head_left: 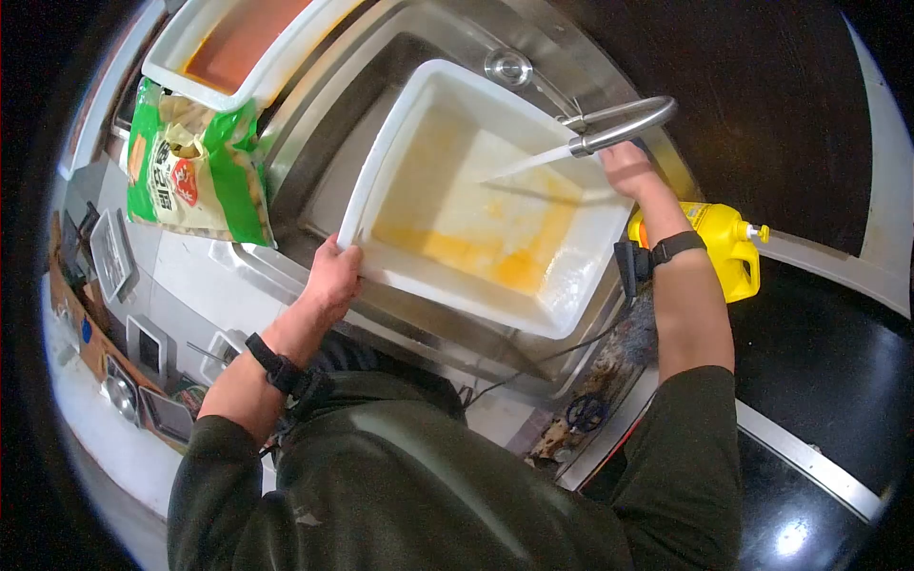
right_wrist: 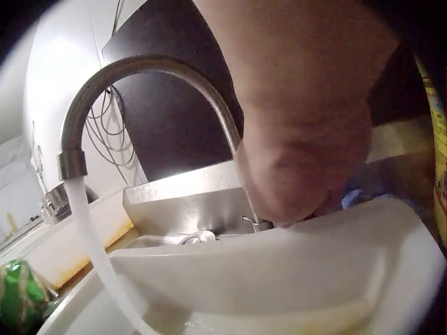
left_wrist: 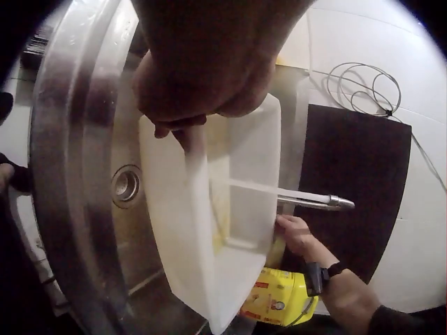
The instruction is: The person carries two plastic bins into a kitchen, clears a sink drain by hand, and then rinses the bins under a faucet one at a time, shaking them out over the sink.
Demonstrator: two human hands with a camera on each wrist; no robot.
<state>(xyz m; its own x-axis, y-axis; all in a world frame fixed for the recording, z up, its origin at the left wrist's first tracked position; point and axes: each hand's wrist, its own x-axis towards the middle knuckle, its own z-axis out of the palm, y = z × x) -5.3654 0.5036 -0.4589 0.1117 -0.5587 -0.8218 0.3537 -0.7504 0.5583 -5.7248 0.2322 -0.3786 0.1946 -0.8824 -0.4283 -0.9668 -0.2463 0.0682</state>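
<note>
A white tub (head_left: 457,303) is held tilted over the metal sink, with yellow-orange residue and some liquid inside. Water streams into it from the curved faucet (head_left: 624,127). My left hand (head_left: 335,276) grips the tub's rim at the left corner, thumb on the rim. On the opposite side my right hand (head_left: 628,169) holds the far rim beside the faucet; its fingers are mostly hidden. In the left wrist view the left hand (left_wrist: 202,91) is curled over the near edge of the tub (left_wrist: 178,223). The right wrist view shows the right hand (right_wrist: 293,174) at the tub's rim (right_wrist: 279,244).
Another white tub (head_left: 200,90) with reddish liquid stands at the upper left, beside a green and white bag (head_left: 224,190). A yellow jug (head_left: 728,252) is right of the sink. The drain (left_wrist: 126,185) shows in the sink floor.
</note>
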